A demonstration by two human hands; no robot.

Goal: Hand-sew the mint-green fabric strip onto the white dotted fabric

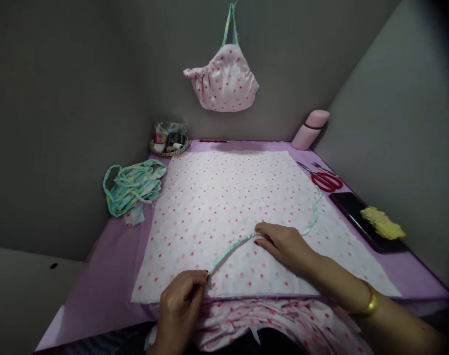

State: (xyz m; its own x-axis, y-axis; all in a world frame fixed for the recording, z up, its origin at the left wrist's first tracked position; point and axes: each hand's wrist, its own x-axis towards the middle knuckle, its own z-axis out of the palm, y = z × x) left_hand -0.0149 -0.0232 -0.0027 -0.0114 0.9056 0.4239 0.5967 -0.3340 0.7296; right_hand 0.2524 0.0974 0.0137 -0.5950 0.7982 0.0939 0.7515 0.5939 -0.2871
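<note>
A narrow green fabric strip (pixel 231 246) with yellow patches lies across a white cloth (pixel 217 197) printed with red dots. Near the cloth's front edge, my left hand (pixel 183 298) pinches the strip's near end between thumb and fingertips. Further right, the fingers and thumb of my right hand (pixel 283 244) close on the same strip around its middle. Beyond that hand the strip curves away toward the cloth's right edge. More dotted fabric (pixel 268 320) lies bunched at my lap, below the table edge.
Red-handled scissors (pixel 326 181), a black phone (pixel 357 217) with a yellow item (pixel 383 223) on it, and a pink bottle (pixel 311 129) stand or lie at right. A green fabric bundle (pixel 135 187) and a small basket (pixel 168 148) sit left. A dotted pouch (pixel 229 81) hangs behind.
</note>
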